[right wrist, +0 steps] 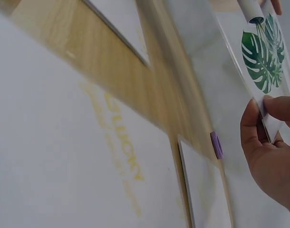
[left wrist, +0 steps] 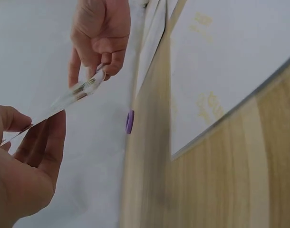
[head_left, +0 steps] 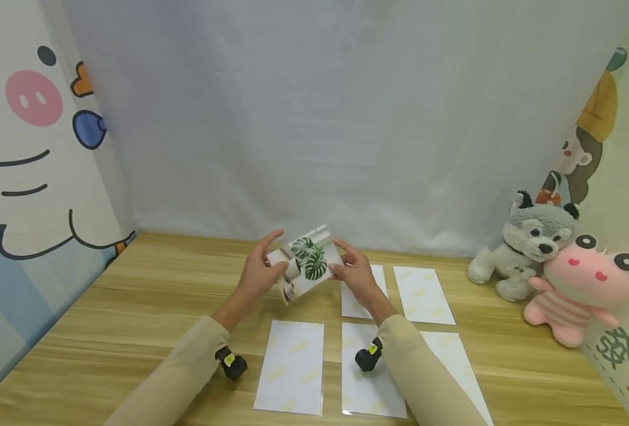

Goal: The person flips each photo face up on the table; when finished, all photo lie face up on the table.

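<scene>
Holding a glossy white rectangular photo print with green monstera leaves [head_left: 309, 260] aslant above the wood-grain bench [head_left: 160, 278]. Pinching one end with left hand [head_left: 258, 271], the other with right hand [head_left: 355, 273], both clamped thumb-to-fingers. Counting five white rectangular sheets with faint yellow lettering [head_left: 293, 367] flat on the bench: two behind, three in front, some partly hidden by the right arm. Also seeing a grey-and-white plush husky [head_left: 538, 236] beside a pink plush frog [head_left: 586, 278], plus a small purple ring [left wrist: 130, 122] near the back edge.

print [head_left: 306, 265]: white, leafy green | sheets [head_left: 290, 367]: white, yellow-lettered | tabletop [head_left: 149, 290]: woodgrain
</scene>
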### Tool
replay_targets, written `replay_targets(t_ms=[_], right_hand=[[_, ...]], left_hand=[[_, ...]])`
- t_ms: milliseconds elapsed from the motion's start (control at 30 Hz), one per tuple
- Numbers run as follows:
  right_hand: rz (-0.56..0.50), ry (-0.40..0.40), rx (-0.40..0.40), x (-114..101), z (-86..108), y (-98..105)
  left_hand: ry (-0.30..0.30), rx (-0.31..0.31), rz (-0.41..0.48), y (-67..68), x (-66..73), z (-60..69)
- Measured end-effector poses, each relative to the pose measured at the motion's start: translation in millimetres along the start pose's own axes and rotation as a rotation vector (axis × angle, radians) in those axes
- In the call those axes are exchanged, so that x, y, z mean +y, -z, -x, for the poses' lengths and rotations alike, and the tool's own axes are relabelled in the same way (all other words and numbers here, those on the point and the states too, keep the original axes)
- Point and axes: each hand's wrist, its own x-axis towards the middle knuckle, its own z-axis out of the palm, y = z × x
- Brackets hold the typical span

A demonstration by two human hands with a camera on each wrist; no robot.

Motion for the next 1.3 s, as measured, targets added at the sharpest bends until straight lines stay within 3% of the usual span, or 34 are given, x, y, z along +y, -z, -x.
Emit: replay_targets(t_ms=[133, 300, 533, 733, 1100, 1300], right_hand=[[0.091, -0.005, -0.02, -2.1, -2.4, 6.9], [0.192, 0.034, -0.06, -10.3, -4.6, 16.4], [0.206, 0.068, -0.088, -15.0, -6.4, 20.8], [0.227, 0.103, -0.101, -20.7, -5.5, 21.9], [0.267, 0.143, -0.141, -27.0, -5.4, 20.4], [0.264, 0.152, -0.121, -25.9, -5.7, 17.5]], left_hand=[[0.073, -0.156, 0.016, 5.7, 5.0, -3.9], [0.067, -0.307, -0.005, 10.4, 12.4, -8.2], [0.082, -0.378, -0.107, 9.4, 20.5, -13.0], [0.074, -0.468, -0.138, 5.4, 29.2, -15.0], [0.023, -0.502, -0.273, 2.4, 29.6, -17.6], [-0.013, -0.482, -0.283, 0.7, 26.7, -18.9]])
